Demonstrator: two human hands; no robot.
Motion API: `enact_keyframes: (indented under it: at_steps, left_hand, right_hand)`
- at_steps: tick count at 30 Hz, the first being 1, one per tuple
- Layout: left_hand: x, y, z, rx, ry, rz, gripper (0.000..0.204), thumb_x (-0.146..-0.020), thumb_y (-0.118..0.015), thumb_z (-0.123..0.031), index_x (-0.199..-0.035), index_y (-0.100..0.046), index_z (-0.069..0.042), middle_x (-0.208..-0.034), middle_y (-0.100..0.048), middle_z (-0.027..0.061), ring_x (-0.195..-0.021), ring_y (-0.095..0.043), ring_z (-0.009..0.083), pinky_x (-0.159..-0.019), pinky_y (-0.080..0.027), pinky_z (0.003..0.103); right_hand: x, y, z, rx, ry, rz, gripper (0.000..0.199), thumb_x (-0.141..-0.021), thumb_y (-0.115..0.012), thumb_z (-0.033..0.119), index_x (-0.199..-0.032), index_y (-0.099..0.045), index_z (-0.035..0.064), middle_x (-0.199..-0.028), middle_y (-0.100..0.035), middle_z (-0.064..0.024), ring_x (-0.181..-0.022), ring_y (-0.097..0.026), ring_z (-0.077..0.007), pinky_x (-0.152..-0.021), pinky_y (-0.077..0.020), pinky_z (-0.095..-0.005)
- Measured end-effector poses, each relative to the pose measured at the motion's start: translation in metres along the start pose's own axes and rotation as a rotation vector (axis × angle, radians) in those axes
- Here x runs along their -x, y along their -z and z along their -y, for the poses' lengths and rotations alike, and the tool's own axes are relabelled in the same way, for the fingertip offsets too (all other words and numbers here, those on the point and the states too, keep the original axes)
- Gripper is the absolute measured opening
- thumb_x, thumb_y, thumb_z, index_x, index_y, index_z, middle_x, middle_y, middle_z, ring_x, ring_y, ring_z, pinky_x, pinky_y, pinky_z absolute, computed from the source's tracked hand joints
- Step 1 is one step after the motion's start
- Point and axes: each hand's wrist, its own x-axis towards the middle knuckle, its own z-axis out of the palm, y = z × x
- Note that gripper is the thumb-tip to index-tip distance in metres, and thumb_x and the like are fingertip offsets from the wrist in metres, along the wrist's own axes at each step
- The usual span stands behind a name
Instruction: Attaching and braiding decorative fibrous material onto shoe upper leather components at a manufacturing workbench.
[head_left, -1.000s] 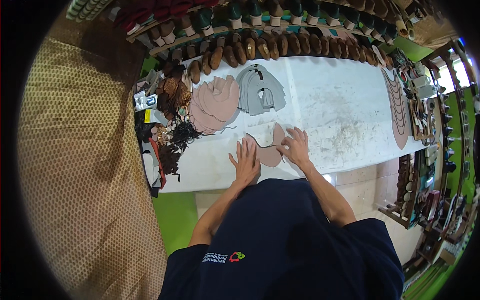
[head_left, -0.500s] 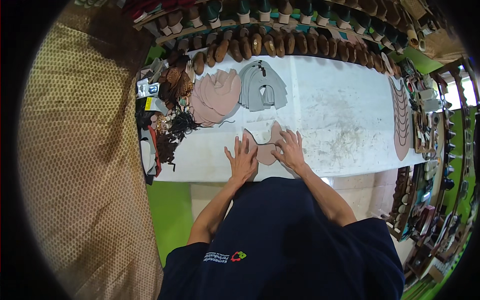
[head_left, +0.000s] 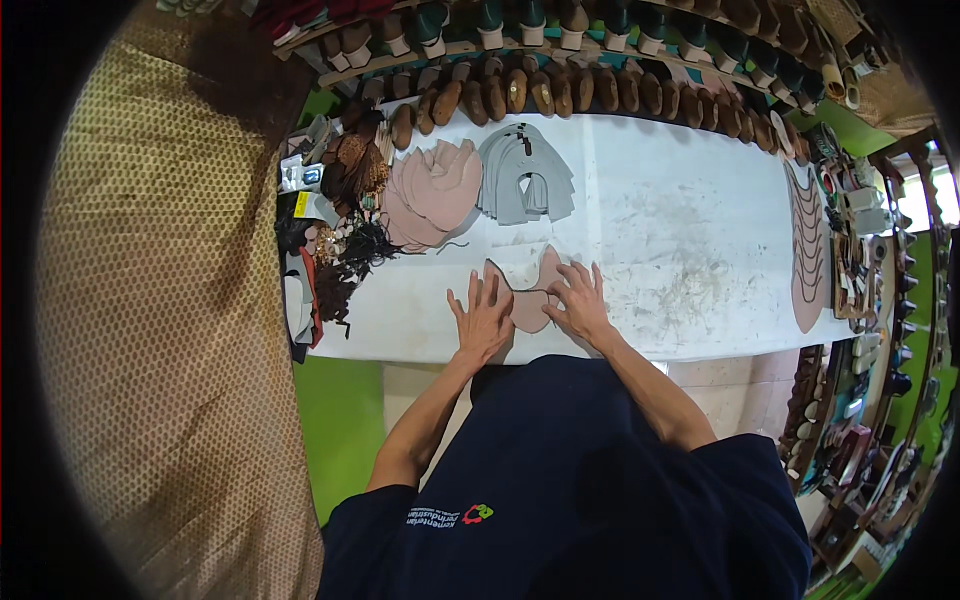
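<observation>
Pink leather piece (head_left: 528, 296) lies flat on the white tabletop (head_left: 680, 240). Left hand (head_left: 482, 318) and right hand (head_left: 580, 300) press it with spread fingers, grasping nothing.

Bare white tabletop (head_left: 680, 240) is lying open rightward (wide, uncluttered); pink leather pieces (head_left: 430, 190), grey pieces (head_left: 525, 185) are crowding left-back.

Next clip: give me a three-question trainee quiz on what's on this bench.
1. True or false: both hands press flat on the pink leather piece.
2. What lies right of the pink cut-piece stack? A) grey cut-piece stack B) scissors C) a hammer
3. What lines the white table along its far edge?

Key: 1 true, left hand and right hand lie open on it. 2 A. 3 A row of shoe lasts.
</observation>
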Motion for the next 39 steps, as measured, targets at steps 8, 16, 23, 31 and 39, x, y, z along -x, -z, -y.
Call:
enact_keyframes:
  at_steps: [8, 16, 23, 31, 39]
  left_hand:
    - [0.006, -0.003, 0.005, 0.023, -0.028, -0.07, 0.042, -0.093, -0.069, -0.034, -0.135, -0.066, -0.031, -0.175, -0.021, 0.0111, -0.16, -0.016, 0.0403, -0.116, -0.008, 0.079]
    - [-0.006, -0.004, 0.002, 0.095, 0.095, -0.137, 0.04, -0.093, -0.07, -0.037, -0.133, -0.07, -0.031, -0.174, -0.025, 0.0113, -0.161, -0.014, 0.0391, -0.117, -0.005, 0.077]
    - [-0.011, 0.005, 0.006, 0.01, 0.006, -0.079, 0.04, -0.1, -0.063, -0.042, -0.138, -0.067, -0.03, -0.174, -0.024, 0.0101, -0.16, -0.016, 0.0389, -0.115, -0.005, 0.081]
    - [-0.012, 0.0, 0.011, -0.079, -0.056, -0.102, 0.041, -0.102, -0.06, -0.044, -0.14, -0.066, -0.032, -0.173, -0.028, 0.0078, -0.16, -0.018, 0.0367, -0.115, -0.008, 0.08]
    - [-0.006, -0.003, 0.007, -0.211, -0.153, -0.077, 0.047, -0.105, -0.056, -0.038, -0.148, -0.059, -0.022, -0.173, -0.028, 0.0058, -0.161, -0.017, 0.0335, -0.12, -0.008, 0.076]
  right_hand:
    - [-0.002, 0.0, 0.0, 0.005, 0.058, -0.049, 0.029, -0.088, -0.077, 0.038, -0.104, -0.08, 0.014, -0.141, -0.058, -0.0107, -0.144, -0.043, -0.0338, -0.125, -0.0194, -0.0621]
    - [-0.009, -0.009, -0.001, 0.113, 0.099, -0.003, 0.02, -0.09, -0.073, 0.03, -0.096, -0.081, 0.0125, -0.136, -0.062, -0.0061, -0.139, -0.048, -0.0274, -0.123, -0.0249, -0.0591]
    - [-0.016, -0.011, 0.005, 0.053, 0.147, -0.039, 0.015, -0.085, -0.071, 0.023, -0.084, -0.076, 0.0087, -0.133, -0.063, -0.0079, -0.136, -0.051, -0.0287, -0.123, -0.0249, -0.0605]
    - [-0.018, -0.002, 0.018, -0.11, 0.043, 0.011, 0.022, -0.082, -0.073, 0.027, -0.08, -0.074, 0.0051, -0.132, -0.064, -0.0115, -0.138, -0.048, -0.0312, -0.125, -0.0234, -0.0593]
    - [-0.013, -0.004, 0.007, -0.052, 0.044, -0.002, 0.019, -0.082, -0.073, 0.022, -0.081, -0.077, 0.0035, -0.133, -0.062, -0.0117, -0.141, -0.045, -0.0341, -0.125, -0.0228, -0.0593]
